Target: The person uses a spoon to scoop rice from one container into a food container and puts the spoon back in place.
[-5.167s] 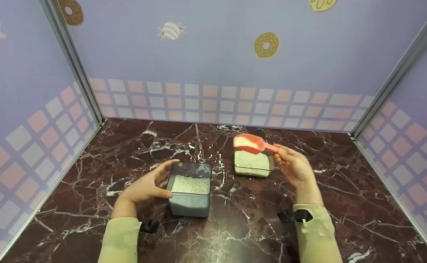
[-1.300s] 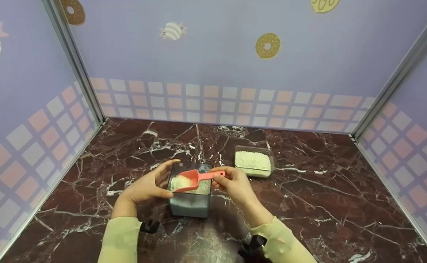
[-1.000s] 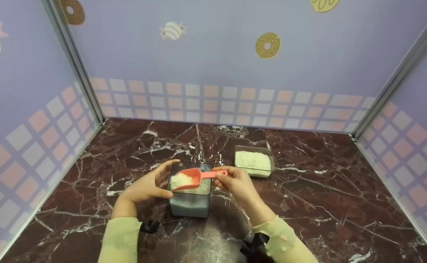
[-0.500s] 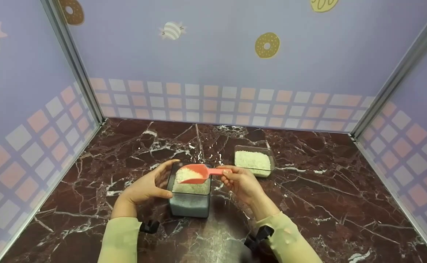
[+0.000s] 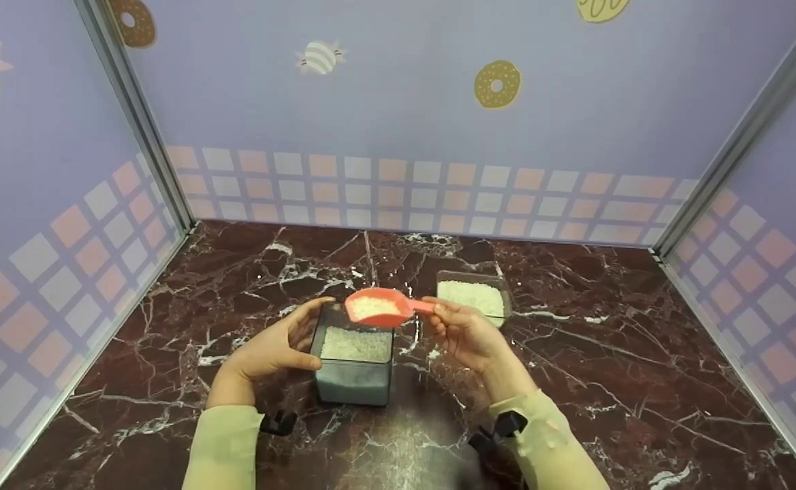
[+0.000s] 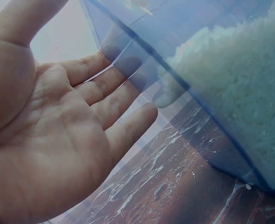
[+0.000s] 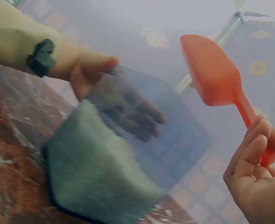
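My left hand point(image 5: 272, 350) holds the tall, clear, bluish square container point(image 5: 353, 381) at its left side, thumb at the near rim and fingers along the far wall. White rice point(image 7: 95, 163) fills its lower part, heaped on a slope. With my right hand point(image 5: 469, 340) I pinch the handle of a red scoop point(image 5: 401, 306), which carries rice above the container's far right rim. In the right wrist view the scoop's underside faces the camera. The left wrist view shows my left fingers point(image 6: 125, 123) against the container's wall.
A low clear box point(image 5: 483, 320) of rice stands behind my right hand, partly covered by it. Rice grains lie scattered on the dark marbled table point(image 5: 234, 442) behind the tall container. Patterned purple panels point(image 5: 398, 102) enclose the back and sides.
My right hand brought the loaded scoop from above the low box down into the tall container, then lifted it up, back and to the right with rice in it. My left hand stayed put.
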{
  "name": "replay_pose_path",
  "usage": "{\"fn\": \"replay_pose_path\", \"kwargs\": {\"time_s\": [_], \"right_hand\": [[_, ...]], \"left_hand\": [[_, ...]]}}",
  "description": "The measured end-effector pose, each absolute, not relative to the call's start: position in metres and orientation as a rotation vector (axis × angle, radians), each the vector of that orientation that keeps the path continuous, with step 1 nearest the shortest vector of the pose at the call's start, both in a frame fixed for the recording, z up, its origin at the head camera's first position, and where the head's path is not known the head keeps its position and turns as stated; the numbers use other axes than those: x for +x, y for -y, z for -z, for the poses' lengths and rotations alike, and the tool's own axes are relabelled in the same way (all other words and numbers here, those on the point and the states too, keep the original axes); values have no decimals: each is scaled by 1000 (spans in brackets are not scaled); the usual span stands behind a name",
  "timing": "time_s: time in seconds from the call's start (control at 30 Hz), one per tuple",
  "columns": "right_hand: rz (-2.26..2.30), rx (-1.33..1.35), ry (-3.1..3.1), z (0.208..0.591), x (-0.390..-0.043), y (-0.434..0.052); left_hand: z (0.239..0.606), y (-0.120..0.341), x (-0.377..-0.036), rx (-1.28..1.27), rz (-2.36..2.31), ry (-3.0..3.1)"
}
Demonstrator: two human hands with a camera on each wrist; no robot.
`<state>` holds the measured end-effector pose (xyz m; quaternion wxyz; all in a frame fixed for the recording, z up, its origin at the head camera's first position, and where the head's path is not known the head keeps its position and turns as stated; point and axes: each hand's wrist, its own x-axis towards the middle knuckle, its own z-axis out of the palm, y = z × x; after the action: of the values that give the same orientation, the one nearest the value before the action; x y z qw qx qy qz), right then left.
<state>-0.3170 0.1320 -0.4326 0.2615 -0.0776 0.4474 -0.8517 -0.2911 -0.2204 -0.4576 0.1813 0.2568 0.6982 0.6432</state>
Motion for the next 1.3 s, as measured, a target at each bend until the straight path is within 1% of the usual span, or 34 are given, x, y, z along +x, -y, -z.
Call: {"fn": "replay_pose_path", "kwargs": {"time_s": [0.23,0.47,0.67,0.8,1.07,1.3], "right_hand": [[2471,-130,-1370,416,-327,-174],[2592,48,-1732,418,-342,-209],[2431,160,-2246,425,-351,-224],[2261,174,-2545,427,-352,-225],[2078,116,-2832,426,-349,-223],[1861,160,-3080,419,-341,-223]], "left_hand": [[459,220,-292,749,-1830,-1971],[458,220,-290,699,-1810,-2000],[458,221,-290,671,-1812,-2013],[458,221,-290,672,-1817,-2011],[458,220,-290,681,-1815,-2016],[457,220,-290,674,-1826,-2002]]}}
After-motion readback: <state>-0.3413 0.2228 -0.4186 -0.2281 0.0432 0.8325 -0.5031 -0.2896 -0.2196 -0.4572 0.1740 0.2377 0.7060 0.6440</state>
